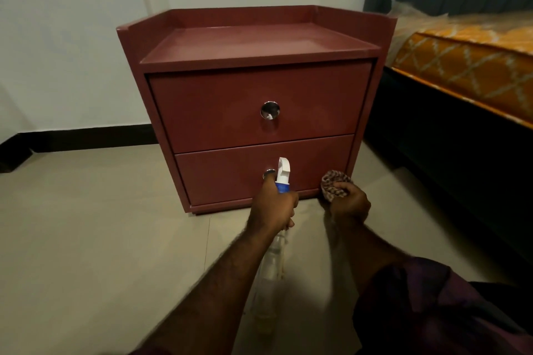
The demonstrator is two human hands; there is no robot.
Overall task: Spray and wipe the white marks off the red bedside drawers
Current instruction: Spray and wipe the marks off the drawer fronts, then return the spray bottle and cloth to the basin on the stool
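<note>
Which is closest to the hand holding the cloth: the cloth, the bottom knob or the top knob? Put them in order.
1. cloth, bunched in the right hand.
2. bottom knob, to its left.
3. top knob, higher up, left.

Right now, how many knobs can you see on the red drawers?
2. The top knob is centred on the top drawer. The bottom knob is on the bottom drawer, partly covered by the left hand gripping the spray bottle. No others show.
</note>
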